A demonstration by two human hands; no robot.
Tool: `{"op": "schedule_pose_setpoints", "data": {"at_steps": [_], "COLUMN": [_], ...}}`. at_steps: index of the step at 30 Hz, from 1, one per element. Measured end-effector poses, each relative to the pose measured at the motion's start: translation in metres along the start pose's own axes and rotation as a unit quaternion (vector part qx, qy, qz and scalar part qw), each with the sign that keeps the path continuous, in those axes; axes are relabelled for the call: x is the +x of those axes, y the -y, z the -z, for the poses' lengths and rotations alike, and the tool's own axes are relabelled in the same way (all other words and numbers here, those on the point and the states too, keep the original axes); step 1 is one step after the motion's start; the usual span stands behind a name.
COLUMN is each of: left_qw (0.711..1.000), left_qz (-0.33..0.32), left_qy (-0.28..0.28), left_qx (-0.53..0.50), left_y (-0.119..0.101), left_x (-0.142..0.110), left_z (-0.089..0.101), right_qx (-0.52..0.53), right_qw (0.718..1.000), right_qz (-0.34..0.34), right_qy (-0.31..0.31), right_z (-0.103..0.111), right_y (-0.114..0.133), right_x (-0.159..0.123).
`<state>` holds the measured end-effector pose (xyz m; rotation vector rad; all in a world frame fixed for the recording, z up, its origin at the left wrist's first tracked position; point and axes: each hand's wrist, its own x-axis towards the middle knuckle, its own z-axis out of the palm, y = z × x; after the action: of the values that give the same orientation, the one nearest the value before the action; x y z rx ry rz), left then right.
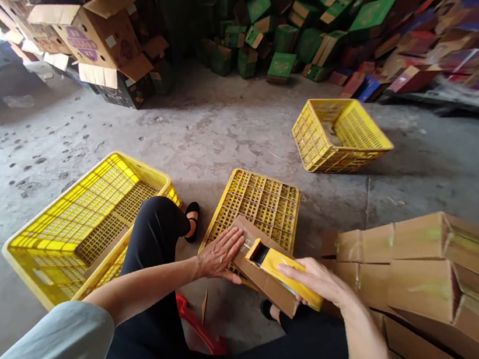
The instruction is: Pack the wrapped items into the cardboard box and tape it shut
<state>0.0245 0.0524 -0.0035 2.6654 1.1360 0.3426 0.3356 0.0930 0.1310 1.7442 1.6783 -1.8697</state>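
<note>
A brown carton (261, 274) was laid slantwise across an upturned yellow crate (264, 202), its long axis running lower right. The left hand (221, 255) was pressed flat-fingered on its upper end; the right hand (319, 281) was clenched around a yellow tape dispenser (277, 266) set upon it.

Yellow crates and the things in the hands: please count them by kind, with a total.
Yellow crates: 3, upright, upturned, tipped
Brown cardboard box under left hand: 1
Yellow tape dispenser in right hand: 1
Total: 5
</note>
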Motion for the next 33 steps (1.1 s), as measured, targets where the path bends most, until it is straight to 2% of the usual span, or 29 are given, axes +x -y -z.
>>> {"op": "schedule_pose_setpoints", "data": {"at_steps": [9, 21, 26, 33], "left_qw": [1.000, 0.999, 0.999, 0.999], "left_qz": [-0.020, -0.042, -0.046, -0.036], "left_qy": [0.000, 0.003, 0.002, 0.013], "left_qx": [0.018, -0.002, 0.001, 0.012], "left_y": [-0.014, -0.008, -0.006, -0.011], "left_x": [0.013, 0.016, 0.016, 0.018], "left_z": [-0.002, -0.008, -0.009, -0.007], "right_qx": [0.008, 0.010, 0.015, 0.026], "right_qw": [0.999, 1.000, 1.000, 0.999], "right_qz": [-0.015, 0.000, 0.005, 0.005], "right_qy": [-0.035, -0.025, -0.026, -0.030], "right_z": [-0.006, -0.007, -0.003, -0.003], "right_y": [-0.003, -0.006, -0.017, -0.020], "right_x": [-0.008, -0.012, -0.020, -0.023]}}
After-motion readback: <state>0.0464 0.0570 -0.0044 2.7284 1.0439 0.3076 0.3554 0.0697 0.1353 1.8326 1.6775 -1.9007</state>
